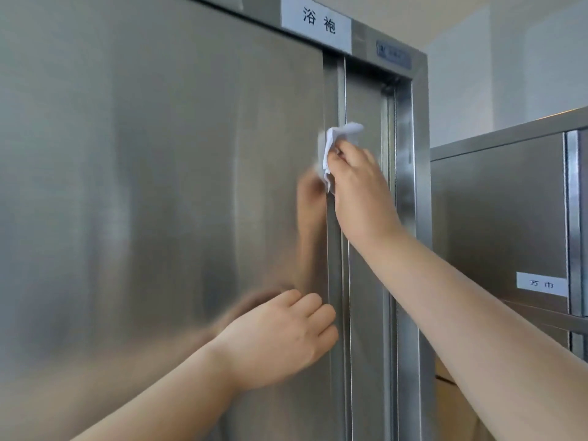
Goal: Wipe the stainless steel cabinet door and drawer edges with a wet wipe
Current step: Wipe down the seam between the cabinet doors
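Note:
A tall stainless steel cabinet door (159,186) fills the left and middle of the head view, its right vertical edge (332,243) running top to bottom. My right hand (356,183) presses a crumpled white wet wipe (337,144) against that edge at upper middle height. Lower down, my left hand (283,335) has its fingers curled around the same door edge. Both hands are reflected in the brushed steel.
Right of the door edge lie a narrow inner panel and the cabinet frame post (410,218). A white label (318,23) with characters sits on the top rail. A lower steel cabinet (499,218) with a small label (542,284) stands at right, pale wall behind.

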The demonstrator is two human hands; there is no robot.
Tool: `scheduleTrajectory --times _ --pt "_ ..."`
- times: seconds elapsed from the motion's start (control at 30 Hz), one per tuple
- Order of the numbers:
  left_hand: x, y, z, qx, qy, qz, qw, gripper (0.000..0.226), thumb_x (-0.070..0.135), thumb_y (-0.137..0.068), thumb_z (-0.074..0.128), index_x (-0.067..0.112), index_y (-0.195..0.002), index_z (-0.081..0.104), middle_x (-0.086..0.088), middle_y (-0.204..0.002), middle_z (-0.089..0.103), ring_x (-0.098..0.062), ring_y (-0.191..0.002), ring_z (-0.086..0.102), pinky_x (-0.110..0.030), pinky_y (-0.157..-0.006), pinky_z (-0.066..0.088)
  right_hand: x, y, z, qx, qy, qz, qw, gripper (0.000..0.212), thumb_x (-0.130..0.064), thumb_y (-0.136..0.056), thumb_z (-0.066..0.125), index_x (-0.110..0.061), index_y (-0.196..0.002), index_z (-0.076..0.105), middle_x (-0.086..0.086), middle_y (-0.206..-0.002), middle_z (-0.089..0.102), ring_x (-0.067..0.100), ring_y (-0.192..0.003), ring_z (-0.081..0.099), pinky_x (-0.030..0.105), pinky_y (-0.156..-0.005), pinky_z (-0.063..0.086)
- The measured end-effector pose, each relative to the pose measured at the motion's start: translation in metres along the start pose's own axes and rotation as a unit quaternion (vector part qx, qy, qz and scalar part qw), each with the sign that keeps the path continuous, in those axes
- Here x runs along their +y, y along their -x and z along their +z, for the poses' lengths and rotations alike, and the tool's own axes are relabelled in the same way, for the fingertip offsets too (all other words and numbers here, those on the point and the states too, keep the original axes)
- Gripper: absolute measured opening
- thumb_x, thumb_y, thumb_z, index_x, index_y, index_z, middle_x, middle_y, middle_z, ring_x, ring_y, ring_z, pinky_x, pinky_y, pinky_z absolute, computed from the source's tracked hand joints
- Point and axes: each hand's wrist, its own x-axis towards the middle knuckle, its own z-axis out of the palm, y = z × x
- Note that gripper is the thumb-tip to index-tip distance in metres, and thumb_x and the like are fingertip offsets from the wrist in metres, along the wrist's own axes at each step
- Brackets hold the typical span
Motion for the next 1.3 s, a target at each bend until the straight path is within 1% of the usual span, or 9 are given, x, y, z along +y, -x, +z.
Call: scheduleTrajectory --times 0.2,0.47,0.63,0.77,0.97,1.03,1.1,1.2,1.3 --pt "0.000 0.001 0.001 -0.007 -0.021 -0.019 1.000 0.029 0.005 -0.077 0.030 0.021 -0.074 0.054 0.004 -0.071 0.045 -0.017 -0.061 0.038 -0.027 -0.053 0.033 0.005 -0.084 -0.018 0.017 0.060 0.001 0.998 0.033 0.006 -0.089 0.037 -0.002 -0.116 0.054 0.012 -0.123 0.052 0.029 -0.108 0.044 0.038 -0.082 0.040" --pt "-0.001 0.001 0.001 0.007 -0.024 -0.029 0.999 0.029 0.003 -0.077 0.028 0.021 -0.070 0.050 0.004 -0.071 0.045 -0.017 -0.061 0.038 -0.027 -0.053 0.032 0.006 -0.109 -0.020 0.052 0.081 0.010 0.995 0.034 0.007 -0.087 0.035 -0.003 -0.113 0.055 0.014 -0.121 0.054 0.028 -0.113 0.045 0.029 -0.083 0.032" --pt "-0.001 0.001 0.004 0.030 -0.015 -0.024 0.999 0.026 0.003 -0.077 0.031 0.020 -0.073 0.051 0.003 -0.072 0.046 -0.018 -0.062 0.041 -0.027 -0.053 0.037 0.000 -0.086 -0.023 0.023 0.067 0.013 0.997 0.025 0.007 -0.086 0.037 -0.006 -0.093 0.057 0.016 -0.110 0.058 0.030 -0.100 0.050 0.026 -0.064 0.019" --pt "-0.002 -0.001 0.006 0.049 -0.010 -0.022 0.999 0.024 0.002 -0.077 0.033 0.018 -0.074 0.050 0.001 -0.072 0.047 -0.019 -0.062 0.043 -0.030 -0.053 0.031 0.002 -0.016 -0.016 -0.005 -0.016 0.019 1.000 0.018 0.003 -0.084 0.043 -0.004 -0.088 0.059 0.012 -0.097 0.059 0.023 -0.081 0.044 0.032 -0.065 0.030" --pt "-0.001 -0.004 0.010 0.062 -0.003 -0.024 0.998 0.008 0.008 -0.076 0.060 0.014 -0.076 0.055 -0.004 -0.073 0.052 -0.023 -0.061 0.046 -0.032 -0.052 0.034 -0.015 0.155 0.007 -0.054 -0.112 0.015 0.992 0.033 0.004 -0.084 0.064 -0.002 -0.116 0.065 0.012 -0.109 0.068 0.031 -0.089 0.064 0.039 -0.083 0.052" --pt "-0.002 -0.004 0.009 0.058 -0.010 -0.023 0.998 0.008 0.009 -0.078 0.059 0.014 -0.078 0.054 -0.005 -0.073 0.051 -0.024 -0.062 0.046 -0.033 -0.053 0.035 -0.024 0.214 0.017 -0.092 -0.112 0.035 0.989 0.046 0.005 -0.078 0.072 0.000 -0.123 0.061 0.014 -0.122 0.064 0.029 -0.102 0.065 0.030 -0.100 0.043" --pt "-0.001 -0.004 0.010 0.052 -0.022 -0.027 0.998 0.007 0.011 -0.082 0.055 0.014 -0.076 0.052 -0.005 -0.074 0.050 -0.024 -0.063 0.046 -0.034 -0.055 0.035 -0.034 0.271 0.025 -0.139 -0.103 0.058 0.983 0.056 0.009 -0.070 0.077 0.001 -0.123 0.060 0.014 -0.126 0.062 0.026 -0.109 0.064 0.027 -0.104 0.036" --pt "0.001 -0.004 0.009 0.040 -0.036 -0.019 0.998 0.011 0.013 -0.087 0.047 0.013 -0.077 0.052 -0.006 -0.076 0.050 -0.025 -0.066 0.048 -0.035 -0.056 0.038 -0.052 0.348 0.033 -0.234 -0.098 0.084 0.964 0.063 0.012 -0.060 0.081 -0.001 -0.119 0.063 0.009 -0.127 0.061 0.019 -0.108 0.064 0.023 -0.096 0.046" --pt "0.003 -0.004 0.010 0.032 -0.045 -0.010 0.998 0.015 0.012 -0.090 0.040 0.011 -0.080 0.051 -0.007 -0.077 0.051 -0.026 -0.067 0.048 -0.036 -0.057 0.040 -0.063 0.409 0.035 -0.298 -0.135 0.149 0.933 0.070 0.015 -0.037 0.086 -0.004 -0.104 0.072 0.005 -0.116 0.068 0.011 -0.093 0.069 0.015 -0.073 0.052"
